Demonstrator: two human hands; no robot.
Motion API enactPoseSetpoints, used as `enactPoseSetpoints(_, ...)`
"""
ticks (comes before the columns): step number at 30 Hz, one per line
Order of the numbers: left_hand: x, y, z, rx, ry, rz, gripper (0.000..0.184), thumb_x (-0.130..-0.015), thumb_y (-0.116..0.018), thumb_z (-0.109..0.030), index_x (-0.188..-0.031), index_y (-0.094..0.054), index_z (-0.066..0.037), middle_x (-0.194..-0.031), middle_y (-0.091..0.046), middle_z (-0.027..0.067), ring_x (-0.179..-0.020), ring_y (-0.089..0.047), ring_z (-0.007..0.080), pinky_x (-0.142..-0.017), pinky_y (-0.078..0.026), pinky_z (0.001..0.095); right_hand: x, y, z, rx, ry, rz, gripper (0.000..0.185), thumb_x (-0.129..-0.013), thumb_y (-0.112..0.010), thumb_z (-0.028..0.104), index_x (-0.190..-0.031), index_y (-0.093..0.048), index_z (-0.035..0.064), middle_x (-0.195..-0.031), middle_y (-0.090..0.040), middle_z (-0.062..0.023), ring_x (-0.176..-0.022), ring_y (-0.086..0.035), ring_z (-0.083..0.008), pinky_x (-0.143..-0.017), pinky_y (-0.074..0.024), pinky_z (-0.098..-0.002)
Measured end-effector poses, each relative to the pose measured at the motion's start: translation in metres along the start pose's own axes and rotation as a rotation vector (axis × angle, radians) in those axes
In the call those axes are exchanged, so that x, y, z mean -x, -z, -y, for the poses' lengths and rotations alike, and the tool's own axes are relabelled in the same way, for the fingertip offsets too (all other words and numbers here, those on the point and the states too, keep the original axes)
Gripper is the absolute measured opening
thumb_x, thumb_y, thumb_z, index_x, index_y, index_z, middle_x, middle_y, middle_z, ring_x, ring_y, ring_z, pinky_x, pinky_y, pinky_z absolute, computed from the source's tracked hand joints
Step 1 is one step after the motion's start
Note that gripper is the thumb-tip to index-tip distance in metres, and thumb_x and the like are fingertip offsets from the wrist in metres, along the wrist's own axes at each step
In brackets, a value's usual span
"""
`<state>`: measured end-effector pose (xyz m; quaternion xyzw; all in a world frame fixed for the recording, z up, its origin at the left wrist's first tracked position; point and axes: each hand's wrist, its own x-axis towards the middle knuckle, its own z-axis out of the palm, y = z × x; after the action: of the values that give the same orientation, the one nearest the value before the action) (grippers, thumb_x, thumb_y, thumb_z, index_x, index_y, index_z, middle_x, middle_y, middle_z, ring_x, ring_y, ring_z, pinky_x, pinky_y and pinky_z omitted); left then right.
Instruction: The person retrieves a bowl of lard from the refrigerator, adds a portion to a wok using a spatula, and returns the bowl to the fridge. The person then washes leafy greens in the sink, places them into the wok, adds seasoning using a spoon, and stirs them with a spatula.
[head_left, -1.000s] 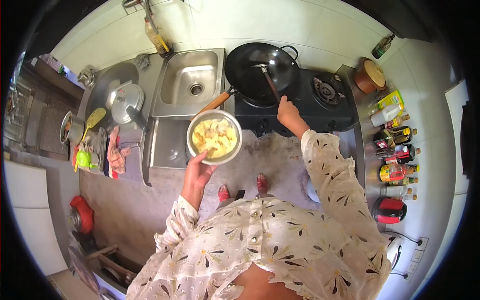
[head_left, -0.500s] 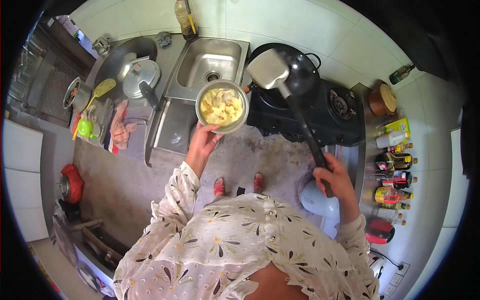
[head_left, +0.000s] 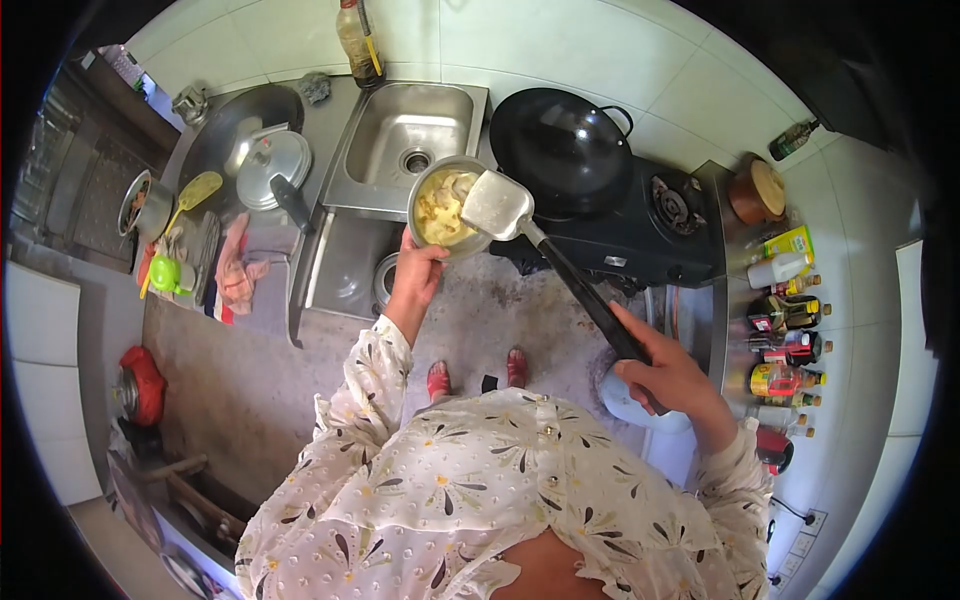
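Note:
A metal bowl [head_left: 418, 222] holding yellow food [head_left: 440, 210], which looks like cooked egg pieces, is gripped at its near rim by my left hand [head_left: 416, 278]. My right hand [head_left: 662, 368] is closed round the black handle of a wok spatula [head_left: 497, 205]. The spatula's broad metal blade lies over the right side of the bowl and hides part of the food. Whether blade and food touch, I cannot tell. Behind the blade, a black wok [head_left: 560, 140] sits on the gas stove [head_left: 640, 235]; no food shows in it.
A steel sink [head_left: 410, 125] lies left of the wok, with an oil bottle [head_left: 360, 45] behind it. Farther left are a pressure cooker [head_left: 273, 170], a second wok [head_left: 225, 125] and a pot [head_left: 148, 205]. Several sauce bottles [head_left: 790, 348] and a brown pot [head_left: 757, 190] line the right counter.
The spatula blade has swung left and down, from over the wok to over the bowl. The bowl has shifted slightly right and now tilts. The view has moved slightly.

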<state>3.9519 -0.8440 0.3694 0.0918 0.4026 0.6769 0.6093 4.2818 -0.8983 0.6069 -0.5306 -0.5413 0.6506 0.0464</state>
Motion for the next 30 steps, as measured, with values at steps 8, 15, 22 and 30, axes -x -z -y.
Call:
enactPoseSetpoints(8, 0.002, -0.008, 0.013, -0.086, 0.014, 0.035, 0.069, -0.066, -0.049, 0.019, -0.126, -0.041, -0.014, -0.115, -0.054, 0.0061, -0.094, -0.060, 0.0205, -0.071, -0.053, 0.0299, -0.004, 0.005, 0.001, -0.066, -0.087, 0.074, 0.072, -0.085, -0.054, 0.007, -0.148, -0.019, 0.0183, -0.061, -0.046, 0.0002, -0.046, -0.047, -0.0088, -0.037, -0.0396, -0.0258)
enactPoseSetpoints(15, 0.000, -0.008, 0.023, -0.135, 0.085, 0.055, 0.075, -0.064, -0.047, 0.019, -0.131, -0.039, -0.014, -0.110, -0.055, 0.0036, -0.083, -0.058, 0.0162, -0.059, -0.047, 0.0251, -0.005, 0.007, 0.010, -0.211, -0.188, 0.123, 0.072, -0.086, -0.053, 0.004, -0.148, -0.019, 0.0208, -0.070, -0.049, -0.0017, -0.047, -0.047, -0.0092, -0.037, -0.0394, -0.0249)
enactPoseSetpoints(22, -0.001, -0.017, 0.034, -0.180, 0.096, 0.009, 0.078, -0.063, -0.043, 0.017, -0.134, -0.037, -0.014, -0.111, -0.053, 0.0022, -0.080, -0.054, 0.0126, -0.050, -0.040, 0.0219, -0.016, -0.005, 0.014, -0.420, -0.214, 0.154, 0.071, -0.087, -0.053, 0.004, -0.147, -0.021, 0.0216, -0.070, -0.049, -0.0042, -0.046, -0.048, -0.0117, -0.035, -0.0393, -0.0262)
enactPoseSetpoints(30, -0.003, -0.025, 0.034, -0.256, 0.076, -0.024, 0.080, -0.062, -0.038, 0.020, -0.134, -0.036, -0.014, -0.114, -0.051, 0.0034, -0.089, -0.053, 0.0155, -0.062, -0.043, 0.0254, -0.028, -0.021, 0.004, -0.853, -0.195, 0.175, 0.069, -0.086, -0.053, 0.003, -0.146, -0.022, 0.0176, -0.071, -0.050, -0.0080, -0.045, -0.048, -0.0135, -0.033, -0.0388, -0.0274)
